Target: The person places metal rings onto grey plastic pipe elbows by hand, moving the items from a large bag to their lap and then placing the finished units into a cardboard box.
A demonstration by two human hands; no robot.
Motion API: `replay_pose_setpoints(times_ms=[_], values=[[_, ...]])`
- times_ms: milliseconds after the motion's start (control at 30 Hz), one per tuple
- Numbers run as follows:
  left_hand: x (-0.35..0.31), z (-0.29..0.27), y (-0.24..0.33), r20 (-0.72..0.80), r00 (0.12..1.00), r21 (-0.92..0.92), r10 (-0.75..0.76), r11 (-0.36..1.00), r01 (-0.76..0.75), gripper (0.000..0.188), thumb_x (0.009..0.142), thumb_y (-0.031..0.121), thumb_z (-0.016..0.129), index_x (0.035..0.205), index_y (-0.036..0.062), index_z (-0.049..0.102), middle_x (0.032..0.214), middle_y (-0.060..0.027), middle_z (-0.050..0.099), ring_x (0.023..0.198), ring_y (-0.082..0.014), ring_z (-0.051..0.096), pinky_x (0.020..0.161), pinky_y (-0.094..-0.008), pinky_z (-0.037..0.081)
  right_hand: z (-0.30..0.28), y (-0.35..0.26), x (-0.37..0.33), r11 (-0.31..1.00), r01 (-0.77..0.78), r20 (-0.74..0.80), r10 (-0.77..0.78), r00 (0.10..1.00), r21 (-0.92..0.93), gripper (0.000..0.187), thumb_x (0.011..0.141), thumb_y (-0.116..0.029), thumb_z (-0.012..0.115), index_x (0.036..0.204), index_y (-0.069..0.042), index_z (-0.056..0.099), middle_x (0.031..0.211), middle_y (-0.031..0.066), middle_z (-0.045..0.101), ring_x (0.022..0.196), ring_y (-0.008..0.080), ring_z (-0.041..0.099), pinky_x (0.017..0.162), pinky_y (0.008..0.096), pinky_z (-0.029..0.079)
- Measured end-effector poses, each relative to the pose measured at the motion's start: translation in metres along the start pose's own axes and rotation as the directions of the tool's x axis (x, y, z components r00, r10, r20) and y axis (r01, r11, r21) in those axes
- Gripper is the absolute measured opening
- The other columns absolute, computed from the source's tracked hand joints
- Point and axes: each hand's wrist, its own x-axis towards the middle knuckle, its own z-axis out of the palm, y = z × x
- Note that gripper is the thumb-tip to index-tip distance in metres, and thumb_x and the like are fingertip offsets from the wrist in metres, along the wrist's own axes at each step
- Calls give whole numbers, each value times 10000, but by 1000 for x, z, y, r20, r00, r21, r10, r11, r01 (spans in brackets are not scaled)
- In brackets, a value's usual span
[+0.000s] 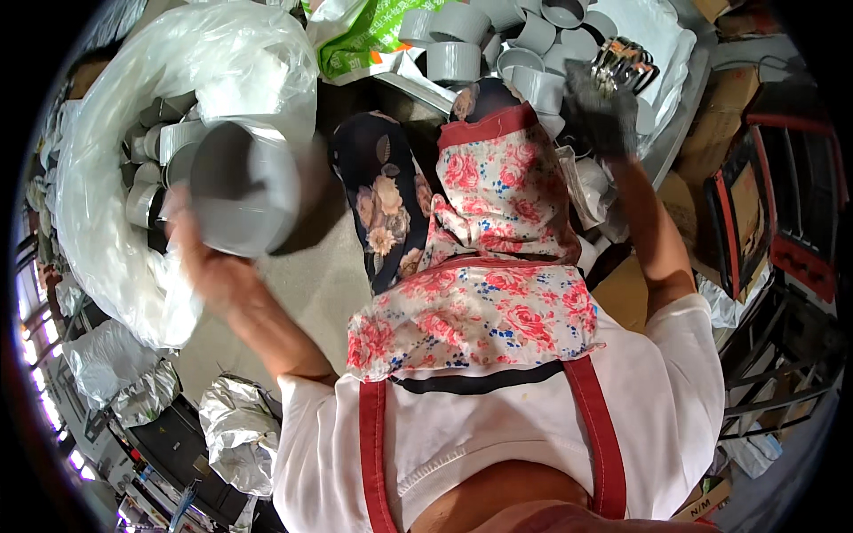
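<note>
Left hand [209, 266] is wrapped around a big grey pipe fitting [238, 188], holding it up at about nine o'clock, right beside the clear plastic bag [133, 107] stuffed with more grey fittings. Right hand [601, 114], in a dark glove, is up at one o'clock, fingers curled near a bundle of metal rings [622, 60]; whether it actually grips them, I cannot tell. A pile of grey fittings [498, 44] sits at twelve o'clock. A floral apron [498, 266] covers the lap.

The apron [498, 266] sits in the middle. Left of it, a plastic bag [133, 133] holds pipe fittings [164, 142]. Beyond it, more fittings [498, 40] lie heaped; boxes [737, 98] stand right.
</note>
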Motion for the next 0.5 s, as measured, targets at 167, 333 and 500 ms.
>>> replay_pose_setpoints(times_ms=[167, 333, 500], values=[[41, -76, 8, -205, 908, 119, 366, 930, -348, 272, 869, 241, 478, 961, -3, 554, 948, -100, 585, 924, -199, 535, 857, -355, 383, 108, 52, -24, 990, 9, 223, -40, 974, 138, 322, 736, -185, 515, 1035, -65, 534, 899, 158, 578, 741, 302, 579, 638, 373, 469], [34, -62, -42, 38, 999, -152, -14, 988, 20, 321, 891, 201, 447, 604, 57, 441, 751, -98, 592, 835, -215, 558, 830, -357, 398, 165, 63, -16, 981, 108, 283, -150, 947, 160, 313, 762, -254, 513, 996, -46, 532, 939, 196, 568, 768, 352, 583, 683, 416, 479], [3, 7, -71, 271, 961, 27, -52, 999, 46, 284, 901, 163, 426, 665, 13, 478, 770, -110, 581, 810, -205, 556, 808, -336, 425, 176, 89, 44, 978, -189, 308, 155, 939, 83, 302, 785, -258, 499, 972, -24, 534, 921, 206, 568, 781, 357, 577, 683, 428, 471]])
